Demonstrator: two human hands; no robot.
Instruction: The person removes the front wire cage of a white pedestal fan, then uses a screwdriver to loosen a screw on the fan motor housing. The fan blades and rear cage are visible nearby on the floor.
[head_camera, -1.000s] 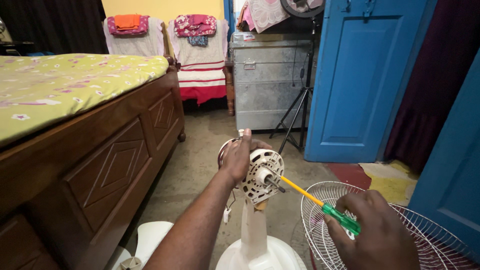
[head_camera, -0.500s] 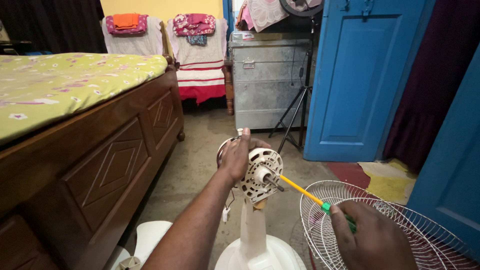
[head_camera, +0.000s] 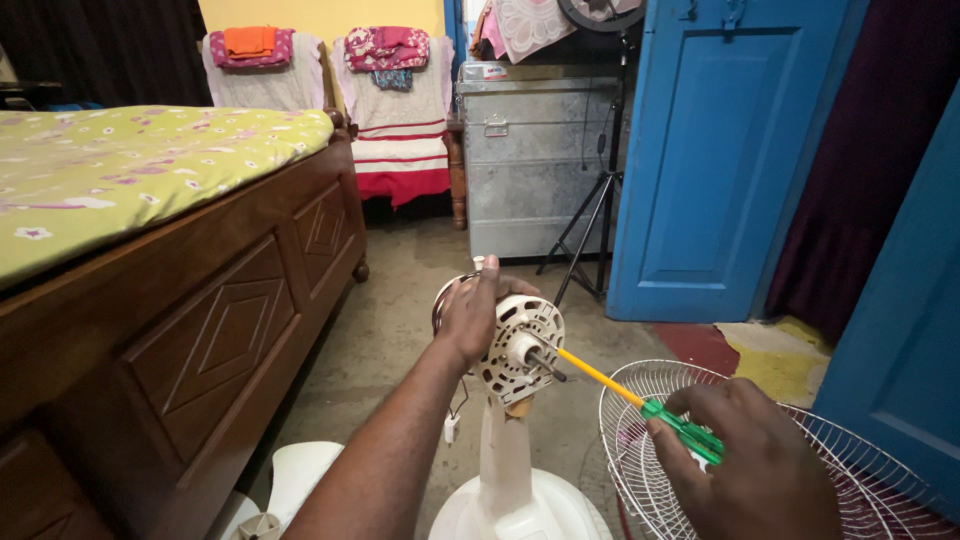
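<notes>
Room, floor level, catalogued large to small.

1. Bed (head_camera: 150, 170): wooden frame with carved diamond panels and a green flowered sheet, filling my nine-to-eleven o'clock.

2. Blue door (head_camera: 720, 160): at one o'clock, with a metal trunk (head_camera: 530, 150) and a tripod stand (head_camera: 595, 210) at twelve.

3. Fan stand (head_camera: 510, 470): white pedestal rising at six o'clock, carrying the motor housing.

4. Wire guard (head_camera: 650, 400): white fan grille lying at about four o'clock on the floor, partly under my right hand.

5. Motor housing (head_camera: 515, 345): white vented disc, dead centre, with its face and short shaft turned toward four o'clock. I logged my left hand (head_camera: 470, 315) as closed around its far rim from the ten o'clock side, fingers wrapped and thumb up, steadying it.

6. Screwdriver (head_camera: 620, 390): yellow shank and green handle. Its long axis ran from four o'clock up to ten, roughly in line with the shaft; the tip stood at the hub by the shaft, and I could not tell which screw it met.

7. Right hand (head_camera: 745, 460): curled shut on the green handle at five o'clock, well back from the housing. The left hand was the nearer to the motor; only the tool reached it from the right.
</notes>
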